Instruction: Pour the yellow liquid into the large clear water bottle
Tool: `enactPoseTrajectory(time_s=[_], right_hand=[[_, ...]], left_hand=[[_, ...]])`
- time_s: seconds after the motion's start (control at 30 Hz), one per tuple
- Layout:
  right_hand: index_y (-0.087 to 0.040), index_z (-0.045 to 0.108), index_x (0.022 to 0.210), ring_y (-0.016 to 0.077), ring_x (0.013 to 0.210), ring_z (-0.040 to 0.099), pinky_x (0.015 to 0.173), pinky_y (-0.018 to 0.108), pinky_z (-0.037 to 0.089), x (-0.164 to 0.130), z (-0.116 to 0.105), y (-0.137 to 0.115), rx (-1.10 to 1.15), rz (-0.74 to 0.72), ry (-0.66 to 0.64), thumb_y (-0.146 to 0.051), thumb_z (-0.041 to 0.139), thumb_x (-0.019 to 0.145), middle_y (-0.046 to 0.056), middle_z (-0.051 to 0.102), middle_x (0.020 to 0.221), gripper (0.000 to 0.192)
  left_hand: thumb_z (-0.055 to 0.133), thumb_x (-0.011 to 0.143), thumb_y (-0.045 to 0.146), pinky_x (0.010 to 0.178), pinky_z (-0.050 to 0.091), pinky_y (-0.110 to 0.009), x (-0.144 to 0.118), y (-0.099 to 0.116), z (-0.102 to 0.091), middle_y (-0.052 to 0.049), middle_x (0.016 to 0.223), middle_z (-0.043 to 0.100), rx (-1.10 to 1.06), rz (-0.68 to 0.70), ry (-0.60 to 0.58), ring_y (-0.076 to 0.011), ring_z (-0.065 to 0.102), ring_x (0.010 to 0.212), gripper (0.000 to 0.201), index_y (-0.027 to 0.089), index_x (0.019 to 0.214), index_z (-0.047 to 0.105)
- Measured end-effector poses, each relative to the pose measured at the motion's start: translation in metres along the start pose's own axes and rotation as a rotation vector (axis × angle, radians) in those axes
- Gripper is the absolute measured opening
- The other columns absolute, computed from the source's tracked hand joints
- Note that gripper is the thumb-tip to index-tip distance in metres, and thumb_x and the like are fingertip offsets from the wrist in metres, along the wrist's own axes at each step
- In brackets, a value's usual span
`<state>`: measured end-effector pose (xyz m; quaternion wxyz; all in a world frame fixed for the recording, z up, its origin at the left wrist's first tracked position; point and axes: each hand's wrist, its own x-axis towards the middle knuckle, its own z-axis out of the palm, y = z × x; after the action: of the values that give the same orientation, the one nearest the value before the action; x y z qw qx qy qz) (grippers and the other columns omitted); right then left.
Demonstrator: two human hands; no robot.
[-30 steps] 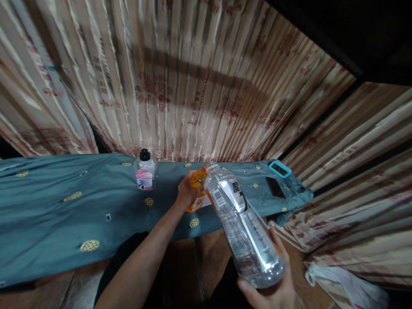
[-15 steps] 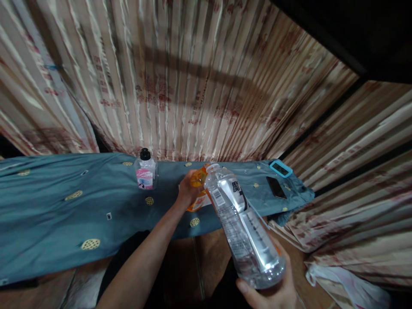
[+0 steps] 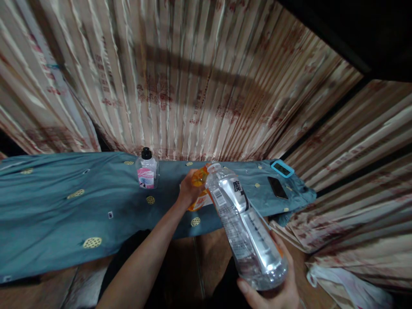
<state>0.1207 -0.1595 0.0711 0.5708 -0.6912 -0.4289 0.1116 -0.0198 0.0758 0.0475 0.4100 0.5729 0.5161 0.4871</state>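
Note:
My right hand grips the lower end of a large clear plastic bottle with a silver label. The bottle is tilted, its uncapped-looking neck pointing up and away, close to an orange bottle. Around the upper part of that orange bottle, my left hand is closed. Whether the two mouths touch, I cannot tell. The orange bottle's white and orange label shows below the hand; part of its body is hidden behind the clear bottle.
A clear bottle with a black cap and pink label stands on the blue-green cloth to the left. On the right lie a black phone and a light-blue-framed device. Patterned curtains hang behind; a white plastic bag sits at lower right.
The view has shifted very slightly. Both hands keep their grip, and the bottles hold nearly the same pose.

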Motion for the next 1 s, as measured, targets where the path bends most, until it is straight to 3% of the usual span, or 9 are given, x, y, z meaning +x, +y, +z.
enactPoseTrajectory(time_s=[0.23,0.53,0.7,1.0], right_hand=[[-0.011,0.044,0.150,0.0344,0.120,0.066,0.094,0.037,0.056,0.0008,-0.0028,-0.0022,-0.028,-0.031,-0.027,-0.047,0.081,0.065,0.016,0.065,0.136,0.099],[-0.007,0.044,0.149,0.0396,0.128,0.060,0.102,0.043,0.051,0.0005,-0.0005,-0.0065,-0.062,-0.025,0.008,-0.053,0.080,0.063,0.022,0.057,0.144,0.104],[-0.006,0.041,0.150,0.0378,0.128,0.059,0.097,0.040,0.052,-0.0006,-0.0006,-0.0075,-0.041,-0.020,-0.012,-0.049,0.080,0.065,0.023,0.054,0.147,0.102],[-0.014,0.044,0.148,0.0369,0.127,0.058,0.096,0.039,0.049,-0.0011,-0.0005,-0.0038,-0.007,0.005,0.003,-0.049,0.084,0.061,0.019,0.044,0.157,0.102]], left_hand=[[0.077,0.068,0.024,0.084,0.056,-0.036,-0.0013,0.0047,-0.0019,-0.004,0.098,0.077,0.027,-0.029,-0.009,-0.0234,0.072,0.092,0.037,0.019,0.102,0.065],[0.078,0.067,0.026,0.082,0.057,-0.035,-0.0006,0.0023,-0.0012,-0.002,0.095,0.077,0.036,0.006,0.011,-0.0240,0.073,0.090,0.036,0.021,0.100,0.066],[0.076,0.068,0.025,0.083,0.056,-0.036,-0.0003,0.0018,-0.0013,-0.003,0.096,0.077,0.040,0.019,0.003,-0.0243,0.072,0.091,0.035,0.020,0.101,0.066],[0.076,0.072,0.028,0.086,0.055,-0.037,-0.0006,-0.0008,-0.0025,-0.006,0.103,0.077,0.024,0.014,-0.042,-0.0245,0.072,0.096,0.038,0.019,0.107,0.064]])
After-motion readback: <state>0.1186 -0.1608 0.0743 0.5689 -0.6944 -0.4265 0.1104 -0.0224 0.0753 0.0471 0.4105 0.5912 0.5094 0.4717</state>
